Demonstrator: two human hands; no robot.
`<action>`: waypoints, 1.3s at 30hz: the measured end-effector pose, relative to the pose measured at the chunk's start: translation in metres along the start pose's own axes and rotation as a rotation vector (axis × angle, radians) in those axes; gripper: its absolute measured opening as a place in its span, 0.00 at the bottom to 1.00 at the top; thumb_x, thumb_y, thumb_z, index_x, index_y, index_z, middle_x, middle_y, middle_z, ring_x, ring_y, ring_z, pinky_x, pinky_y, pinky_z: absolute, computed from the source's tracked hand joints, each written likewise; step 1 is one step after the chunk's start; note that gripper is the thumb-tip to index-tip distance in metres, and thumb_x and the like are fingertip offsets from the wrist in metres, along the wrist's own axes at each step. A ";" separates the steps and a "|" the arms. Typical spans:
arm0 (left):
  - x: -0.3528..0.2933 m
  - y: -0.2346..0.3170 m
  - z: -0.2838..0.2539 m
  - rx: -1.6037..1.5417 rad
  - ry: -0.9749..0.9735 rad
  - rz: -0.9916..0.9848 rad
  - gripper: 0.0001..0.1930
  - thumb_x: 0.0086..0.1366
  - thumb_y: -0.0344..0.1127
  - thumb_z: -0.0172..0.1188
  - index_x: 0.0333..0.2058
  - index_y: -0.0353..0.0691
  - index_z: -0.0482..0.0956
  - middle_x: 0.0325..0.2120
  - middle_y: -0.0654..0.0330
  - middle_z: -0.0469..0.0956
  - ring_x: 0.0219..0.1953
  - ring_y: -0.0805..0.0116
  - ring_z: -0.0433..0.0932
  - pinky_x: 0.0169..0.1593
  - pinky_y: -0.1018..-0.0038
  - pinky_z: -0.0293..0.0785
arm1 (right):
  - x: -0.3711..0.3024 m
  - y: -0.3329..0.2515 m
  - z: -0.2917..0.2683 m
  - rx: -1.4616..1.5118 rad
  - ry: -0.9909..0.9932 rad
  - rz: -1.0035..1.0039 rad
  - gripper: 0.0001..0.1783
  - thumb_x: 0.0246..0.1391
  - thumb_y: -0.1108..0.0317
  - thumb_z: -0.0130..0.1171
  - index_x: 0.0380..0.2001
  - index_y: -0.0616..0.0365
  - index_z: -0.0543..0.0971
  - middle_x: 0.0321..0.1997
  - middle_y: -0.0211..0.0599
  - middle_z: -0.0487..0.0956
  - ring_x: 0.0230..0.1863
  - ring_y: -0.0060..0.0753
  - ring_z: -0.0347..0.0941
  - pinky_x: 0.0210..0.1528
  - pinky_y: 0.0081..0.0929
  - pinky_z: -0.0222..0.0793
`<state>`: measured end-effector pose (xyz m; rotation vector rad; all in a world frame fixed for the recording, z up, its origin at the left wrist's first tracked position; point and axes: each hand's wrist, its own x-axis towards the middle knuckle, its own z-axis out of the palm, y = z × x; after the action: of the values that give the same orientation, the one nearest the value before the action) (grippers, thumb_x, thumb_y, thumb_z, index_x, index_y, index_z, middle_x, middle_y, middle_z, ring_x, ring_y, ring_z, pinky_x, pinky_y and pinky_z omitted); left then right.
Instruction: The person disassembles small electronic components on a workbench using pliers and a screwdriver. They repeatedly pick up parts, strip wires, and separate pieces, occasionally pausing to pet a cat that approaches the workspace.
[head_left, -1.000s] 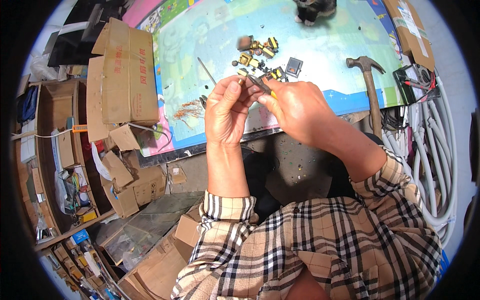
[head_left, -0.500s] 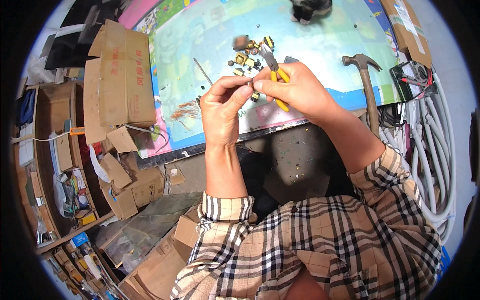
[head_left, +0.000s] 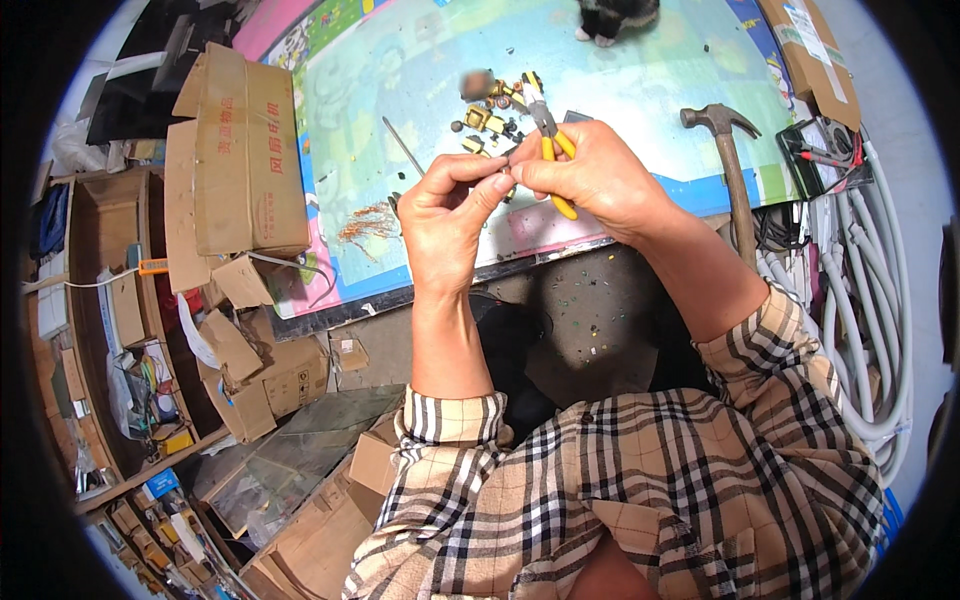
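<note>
My left hand is closed, thumb and fingers pinching a tiny part that is mostly hidden between my fingertips. Against it, the thumb and forefinger of my right hand meet the same spot. My right hand also holds yellow-handled cutting pliers, their jaws pointing away from me and the handles running through the palm. Just beyond my fingers lie several small yellow and black broken parts with coppery pieces among them. The mat-covered table lies under both hands.
A claw hammer lies at the right table edge. Left of my hands are a thin metal rod and loose copper wire. A black-and-white cat is at the far side. A cardboard box stands left; grey hoses hang right.
My fingertips have come slightly closer together over the small part, which shows less now. The pliers have shifted a little with my right hand. The cat has moved slightly.
</note>
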<state>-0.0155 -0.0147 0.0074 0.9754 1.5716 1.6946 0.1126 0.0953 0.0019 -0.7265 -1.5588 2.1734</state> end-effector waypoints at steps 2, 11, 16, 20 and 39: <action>0.000 -0.001 -0.001 0.011 -0.007 0.001 0.08 0.52 0.20 0.65 0.33 0.33 0.81 0.31 0.60 0.78 0.34 0.74 0.75 0.40 0.79 0.71 | 0.000 0.000 0.000 -0.013 0.009 0.007 0.08 0.48 0.67 0.59 0.25 0.62 0.79 0.21 0.24 0.73 0.24 0.14 0.64 0.26 0.19 0.60; 0.000 -0.003 -0.003 0.050 -0.018 0.001 0.08 0.52 0.19 0.64 0.33 0.32 0.81 0.30 0.60 0.79 0.33 0.75 0.75 0.40 0.80 0.72 | 0.001 -0.001 -0.003 -0.051 -0.010 0.004 0.07 0.47 0.68 0.60 0.26 0.62 0.79 0.21 0.24 0.73 0.23 0.15 0.64 0.24 0.19 0.60; -0.001 -0.001 -0.002 0.090 -0.019 -0.003 0.07 0.53 0.21 0.64 0.33 0.32 0.80 0.30 0.60 0.79 0.33 0.74 0.75 0.40 0.79 0.72 | 0.000 -0.003 -0.003 -0.060 -0.016 0.018 0.07 0.48 0.68 0.59 0.25 0.61 0.78 0.21 0.24 0.72 0.22 0.14 0.64 0.24 0.19 0.59; 0.000 -0.005 -0.001 -0.171 0.007 -0.140 0.08 0.56 0.25 0.64 0.35 0.32 0.79 0.30 0.58 0.78 0.31 0.71 0.75 0.39 0.76 0.72 | 0.003 0.002 -0.004 -0.072 0.008 -0.011 0.09 0.49 0.66 0.58 0.24 0.60 0.77 0.20 0.23 0.71 0.22 0.14 0.62 0.24 0.19 0.59; 0.000 -0.022 -0.006 -0.906 -0.016 -0.424 0.10 0.61 0.36 0.61 0.37 0.36 0.77 0.32 0.59 0.75 0.37 0.66 0.74 0.41 0.70 0.74 | -0.004 0.005 0.003 -0.437 -0.244 -0.077 0.22 0.59 0.55 0.47 0.24 0.65 0.74 0.19 0.40 0.75 0.23 0.32 0.73 0.29 0.31 0.67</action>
<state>-0.0212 -0.0158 -0.0142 0.1709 0.7429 1.7749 0.1139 0.0888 -0.0007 -0.5221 -2.1881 1.9406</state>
